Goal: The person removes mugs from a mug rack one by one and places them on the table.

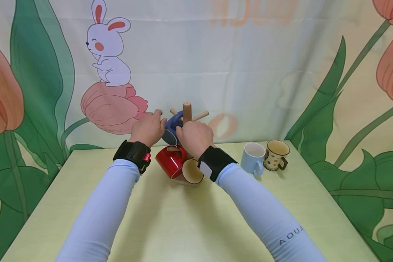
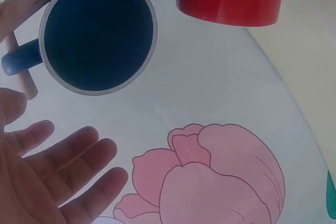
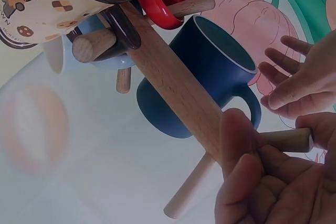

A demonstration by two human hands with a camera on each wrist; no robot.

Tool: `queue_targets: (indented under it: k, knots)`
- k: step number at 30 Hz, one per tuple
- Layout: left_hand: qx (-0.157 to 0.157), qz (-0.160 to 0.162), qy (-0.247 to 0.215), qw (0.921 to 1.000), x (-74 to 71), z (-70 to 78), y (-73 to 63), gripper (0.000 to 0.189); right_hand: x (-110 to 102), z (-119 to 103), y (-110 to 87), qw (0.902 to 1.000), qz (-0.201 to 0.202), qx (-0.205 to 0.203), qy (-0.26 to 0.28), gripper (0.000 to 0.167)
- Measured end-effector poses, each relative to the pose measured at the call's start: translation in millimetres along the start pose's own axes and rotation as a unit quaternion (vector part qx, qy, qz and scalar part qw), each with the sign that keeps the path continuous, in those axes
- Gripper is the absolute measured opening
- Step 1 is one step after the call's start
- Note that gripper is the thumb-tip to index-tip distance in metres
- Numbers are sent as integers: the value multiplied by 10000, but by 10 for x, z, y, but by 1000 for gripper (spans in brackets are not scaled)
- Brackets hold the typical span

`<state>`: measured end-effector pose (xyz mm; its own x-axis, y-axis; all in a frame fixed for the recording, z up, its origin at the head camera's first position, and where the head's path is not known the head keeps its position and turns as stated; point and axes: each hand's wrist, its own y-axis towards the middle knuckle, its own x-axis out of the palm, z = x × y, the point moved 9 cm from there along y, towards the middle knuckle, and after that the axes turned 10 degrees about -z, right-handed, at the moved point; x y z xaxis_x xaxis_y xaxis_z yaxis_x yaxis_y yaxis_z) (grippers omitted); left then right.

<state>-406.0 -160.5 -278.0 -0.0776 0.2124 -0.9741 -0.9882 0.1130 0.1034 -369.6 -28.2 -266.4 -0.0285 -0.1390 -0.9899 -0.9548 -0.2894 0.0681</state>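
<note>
A wooden mug tree [image 1: 187, 111] stands at the back of the table with mugs on its pegs. High on it hangs a dark blue mug [image 3: 210, 72], tilted, its rim facing my left side. My left hand [image 1: 149, 129] is just left of this mug, its fingers [image 2: 86, 153] spread and apart from it in the left wrist view. With curled fingers, my right hand [image 3: 278, 182] holds the upper post beside a peg. Lower down, a red mug [image 1: 169, 162] and a cream mug [image 1: 193, 171] with brown pictures hang tilted.
Right of the tree, a light blue mug [image 1: 253, 157] and a cream mug with brown spots [image 1: 275, 154] stand upright on the pale table [image 1: 170, 225]. Close behind the table hangs a printed cloth [image 1: 190, 54] with a rabbit and tulips.
</note>
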Motion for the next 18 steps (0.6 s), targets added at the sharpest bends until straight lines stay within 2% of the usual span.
queue_targets:
  k: [6,11,15,18]
  knots:
    - [112,-46,151,9998,-38,80,63,49,-3,-4,-4,9999,82,-84,67,50]
    - [418,-80,282,9987,-52,204,191,49,-4,1,2,9999,62,-128,82,50]
    - [639,-336,427,9965,-39,307,254,51,-5,4,4,9999,51,-102,19,50]
    - [661,-506,497,9953,-15,339,298,50,-14,19,8,9999,63,-81,21,49]
